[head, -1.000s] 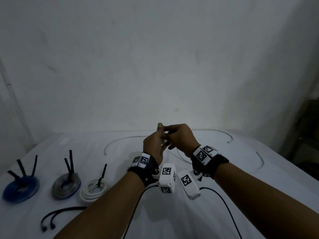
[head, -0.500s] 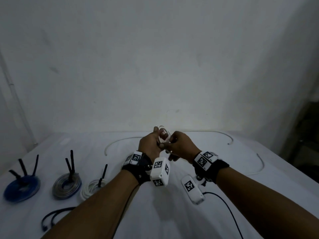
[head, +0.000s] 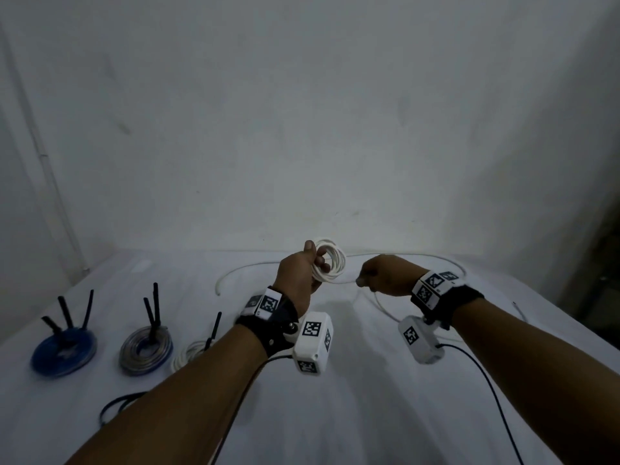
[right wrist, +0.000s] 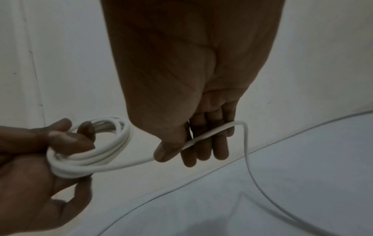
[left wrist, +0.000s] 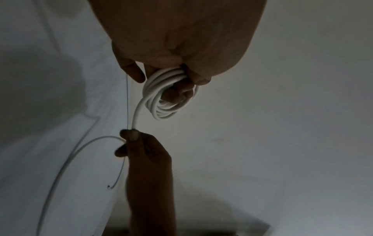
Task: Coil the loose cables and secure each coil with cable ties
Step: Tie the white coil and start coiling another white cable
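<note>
My left hand (head: 303, 273) holds a small coil of white cable (head: 332, 263) raised above the white table (head: 369, 414), with fingers curled through its loops (left wrist: 161, 102). From the coil a straight strand (head: 345, 282) runs to my right hand (head: 385, 278), which grips it between thumb and curled fingers (right wrist: 210, 131). Past the right hand the white cable drops and trails loose over the table (right wrist: 250, 172). In the right wrist view the coil (right wrist: 101, 153) sits in the left hand (right wrist: 40, 151).
At the left of the table lie a blue coil (head: 63, 350), a grey coil (head: 146, 350) and a white coil (head: 189, 355), each with black ties standing up. A loose black cable (head: 114, 404) lies nearer. The cable's long loop arcs along the far wall (head: 235, 271).
The hands were together in front of me; now they have drawn apart. The right hand has slid right along the strand, and the coil shows in the left hand.
</note>
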